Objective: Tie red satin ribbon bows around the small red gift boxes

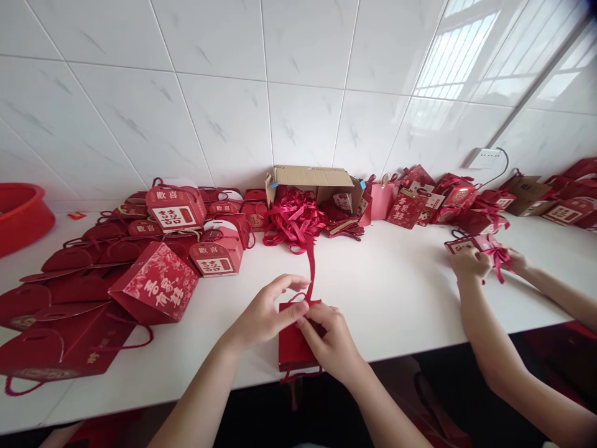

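A small red gift box (pixel 295 350) lies near the front edge of the white table, between my hands. From the heap of ribbon, a red ribbon (pixel 311 270) runs down to the top of this box. My left hand (pixel 268 314) is at the box's upper left, fingers stretched out and apart, its thumb reaching over the box top beside my right hand. With thumb and fingers pinched together, my right hand (pixel 331 339) grips the ribbon on the box; the ribbon's end is hidden under the fingers. A thin cord handle (pixel 299 374) shows at the near edge.
Red gift boxes (pixel 86 336) crowd the left. A cardboard carton (pixel 310 176) at the wall holds a ribbon heap (pixel 296 214). On the right, a co-worker's hands (pixel 471 264) hold a box with a bow. A red basin (pixel 21 214) stands far left.
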Tool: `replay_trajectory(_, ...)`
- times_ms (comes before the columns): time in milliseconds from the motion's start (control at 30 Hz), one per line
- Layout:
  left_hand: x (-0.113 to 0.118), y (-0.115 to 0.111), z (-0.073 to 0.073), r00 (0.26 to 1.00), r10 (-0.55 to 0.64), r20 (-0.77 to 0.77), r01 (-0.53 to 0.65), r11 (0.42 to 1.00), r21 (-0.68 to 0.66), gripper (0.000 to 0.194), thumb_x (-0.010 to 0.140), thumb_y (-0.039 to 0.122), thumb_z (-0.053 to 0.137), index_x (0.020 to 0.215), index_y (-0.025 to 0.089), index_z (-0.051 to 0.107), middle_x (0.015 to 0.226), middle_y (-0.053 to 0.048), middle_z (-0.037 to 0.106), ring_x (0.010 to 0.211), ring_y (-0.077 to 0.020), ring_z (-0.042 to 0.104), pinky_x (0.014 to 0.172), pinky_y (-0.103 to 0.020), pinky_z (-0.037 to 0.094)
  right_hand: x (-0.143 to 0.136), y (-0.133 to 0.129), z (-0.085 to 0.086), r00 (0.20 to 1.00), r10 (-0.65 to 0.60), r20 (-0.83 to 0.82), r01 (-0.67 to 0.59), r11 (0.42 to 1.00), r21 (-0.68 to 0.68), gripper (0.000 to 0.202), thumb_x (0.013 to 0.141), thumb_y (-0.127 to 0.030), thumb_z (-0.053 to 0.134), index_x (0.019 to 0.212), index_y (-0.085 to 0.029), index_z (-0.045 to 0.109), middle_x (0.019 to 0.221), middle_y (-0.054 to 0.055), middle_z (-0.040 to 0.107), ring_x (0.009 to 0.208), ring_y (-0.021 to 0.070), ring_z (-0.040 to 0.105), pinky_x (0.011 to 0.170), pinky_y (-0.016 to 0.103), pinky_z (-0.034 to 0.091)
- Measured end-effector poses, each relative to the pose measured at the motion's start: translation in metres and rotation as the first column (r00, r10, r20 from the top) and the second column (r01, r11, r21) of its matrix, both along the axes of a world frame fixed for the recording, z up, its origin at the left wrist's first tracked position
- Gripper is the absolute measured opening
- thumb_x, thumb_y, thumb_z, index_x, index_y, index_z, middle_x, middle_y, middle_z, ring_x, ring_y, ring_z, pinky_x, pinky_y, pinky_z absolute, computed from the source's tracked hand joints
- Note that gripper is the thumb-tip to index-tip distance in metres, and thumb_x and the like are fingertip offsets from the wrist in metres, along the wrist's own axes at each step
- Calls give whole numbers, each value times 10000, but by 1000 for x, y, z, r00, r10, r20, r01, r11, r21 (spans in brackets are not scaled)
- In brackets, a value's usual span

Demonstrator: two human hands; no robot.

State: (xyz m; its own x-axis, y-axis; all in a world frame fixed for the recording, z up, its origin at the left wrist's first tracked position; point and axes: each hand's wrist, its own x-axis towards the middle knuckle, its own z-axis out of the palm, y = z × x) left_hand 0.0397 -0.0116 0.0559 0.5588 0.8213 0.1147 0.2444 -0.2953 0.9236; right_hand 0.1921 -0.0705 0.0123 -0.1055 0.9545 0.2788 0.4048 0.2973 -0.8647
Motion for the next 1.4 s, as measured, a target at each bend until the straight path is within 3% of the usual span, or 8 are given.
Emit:
replay_trajectory(167, -13, -14, -38, 979, 202, -27, -202, 979, 30, 164, 774, 360, 665, 796, 201, 699, 951, -53, 719, 959, -231, 650, 918, -352, 480, -3, -2, -7, 987, -103, -123, 98, 994, -42, 113, 869, -279, 510, 776, -214, 513, 622, -9, 579, 570, 140, 494, 578, 276, 373)
replay_trajectory(300, -12, -26, -51, 965, 260, 42, -262, 964, 45, 144, 828, 323, 606, 791, 200, 671, 1046, -55, 700, 1041, -215, 629, 948, -333, 467, -8, -5, -15, 943, -221, -248, 216, 975, -48, 152, 849, -288, 563, 930, -217, 456, 678, -16, 642, 560, 138, 544, 554, 263, 403)
replay_trajectory(467, -9, -30, -52, 975, 213, 61, -219, 969, 111, 42, 825, 232, 602, 794, 209, 618, 1053, -46, 691, 1112, -204, 591, 973, -329, 452, -10, -5, -17, 964, -197, -179, 219, 970, 109, 101, 861, -204, 539, 935, -212, 608, 823, 24, 686, 726, 158, 627, 713, 306, 476)
replay_trajectory(733, -1, -29, -59, 931, 317, 180, -351, 912, 213, 105, 787, 121, 580, 728, 207, 586, 871, -24, 710, 963, -178, 650, 876, -304, 503, -5, -8, -20, 976, -190, -108, 206, 965, 163, 175, 853, -198, 545, 927, -167, 701, 947, 111, 582, 885, 199, 596, 768, 334, 520)
replay_trajectory(967, 2, -29, -57, 926, 317, 208, -347, 929, 129, 102, 797, 132, 567, 731, 207, 553, 850, -18, 696, 941, -170, 640, 866, -300, 498, -4, -9, -21, 954, -235, -187, 231, 972, -42, 155, 834, -285, 582, 856, -221, 721, 1225, 116, 518, 1144, 259, 514, 952, 411, 450)
replay_trajectory(1100, 4, -27, -56, 923, 329, 201, -343, 938, 38, 89, 802, 176, 587, 739, 201, 530, 836, -18, 669, 908, -168, 636, 838, -291, 501, -4, -9, -19, 940, -244, -237, 216, 967, -137, 175, 842, -340, 572, 811, -222, 697, 1411, 86, 396, 1302, 288, 369, 1043, 456, 349)
replay_trajectory(1233, 9, -22, -58, 916, 349, 196, -355, 935, -8, 105, 783, 211, 632, 784, 199, 528, 797, 4, 619, 833, -150, 630, 804, -275, 493, 1, -5, -18, 949, -140, -284, 94, 981, -171, 206, 856, -347, 555, 761, -219, 685, 1423, 62, 420, 1384, 266, 227, 1113, 467, 219)
replay_trajectory(1400, 13, -12, -61, 918, 320, 234, -317, 947, -53, 161, 780, 215, 648, 863, 203, 510, 805, 4, 648, 827, -148, 642, 827, -288, 487, 3, 0, -19, 904, -137, -404, 40, 970, -238, 215, 841, -379, 580, 791, -226, 724, 1414, 67, 430, 1353, 284, 296, 1089, 472, 266)
